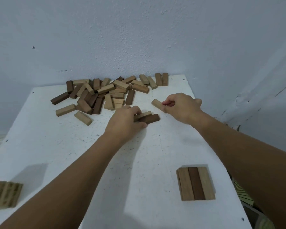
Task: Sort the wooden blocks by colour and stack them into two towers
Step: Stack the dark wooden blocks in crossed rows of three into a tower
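Loose heap of rectangular wooden blocks, light tan and dark brown mixed (pixel 104 95), lies along the far edge of the white speckled tabletop (pixel 139 162), against the pale blue textured wall (pixel 139 38); several blocks overlap, a few strays sit just in front of the heap on the left. Near right: low square stack of wooden blocks (pixel 196 183), top layer showing tan, dark brown, tan side by side. Near left edge: second stack of light tan blocks (pixel 5 193), blurred, partly cut by the frame. Broad bare table surface between the two stacks and the heap; both forearms cross it. Table's right edge runs close to the right stack. Left hand (pixel 124 123) has fingers curled over a tan block and a dark brown block lying together (pixel 147 117), just in front of the heap. Right hand (pixel 182 107) pinches one end of a single light tan block (pixel 158 104), angled, apart from the pair.
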Demonstrator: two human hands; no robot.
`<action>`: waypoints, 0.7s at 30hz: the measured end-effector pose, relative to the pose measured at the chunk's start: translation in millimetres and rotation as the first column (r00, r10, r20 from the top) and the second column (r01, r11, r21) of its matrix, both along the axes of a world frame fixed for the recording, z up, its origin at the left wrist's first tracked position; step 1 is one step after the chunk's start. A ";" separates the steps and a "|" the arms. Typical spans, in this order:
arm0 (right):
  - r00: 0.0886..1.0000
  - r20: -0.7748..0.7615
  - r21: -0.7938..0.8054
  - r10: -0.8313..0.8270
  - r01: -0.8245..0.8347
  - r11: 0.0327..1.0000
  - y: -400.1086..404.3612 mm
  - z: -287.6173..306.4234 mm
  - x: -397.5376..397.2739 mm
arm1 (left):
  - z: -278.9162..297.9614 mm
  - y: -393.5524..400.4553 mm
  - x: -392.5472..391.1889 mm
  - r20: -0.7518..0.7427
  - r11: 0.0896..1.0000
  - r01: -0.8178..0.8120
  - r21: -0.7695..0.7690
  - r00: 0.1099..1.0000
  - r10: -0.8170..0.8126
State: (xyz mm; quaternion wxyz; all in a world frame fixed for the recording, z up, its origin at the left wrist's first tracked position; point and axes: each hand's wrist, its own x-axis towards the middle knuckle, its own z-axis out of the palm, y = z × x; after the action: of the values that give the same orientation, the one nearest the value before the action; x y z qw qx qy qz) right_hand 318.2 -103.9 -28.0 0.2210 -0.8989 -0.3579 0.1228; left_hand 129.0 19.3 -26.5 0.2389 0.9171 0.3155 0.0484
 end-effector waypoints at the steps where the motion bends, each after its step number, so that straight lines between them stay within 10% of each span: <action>1: 1.000 0.013 -0.012 0.001 -0.001 1.000 -0.2 1.0 -6.6 | 0.2 -1.9 -9.7 -0.005 1.000 -0.017 0.004 1.000 0.017; 21: 0.971 0.160 -0.179 0.176 -0.147 0.973 -35.2 14.8 -166.5 | 13.5 -68.8 -158.4 -0.163 0.980 -0.196 -0.036 0.969 0.188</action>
State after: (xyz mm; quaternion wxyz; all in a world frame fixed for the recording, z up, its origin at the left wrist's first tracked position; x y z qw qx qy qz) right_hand 151.7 -139.1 -13.2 0.1026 -0.8892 -0.4366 0.0903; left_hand -29.4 -49.5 -13.0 0.2307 0.8767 0.4220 -0.0100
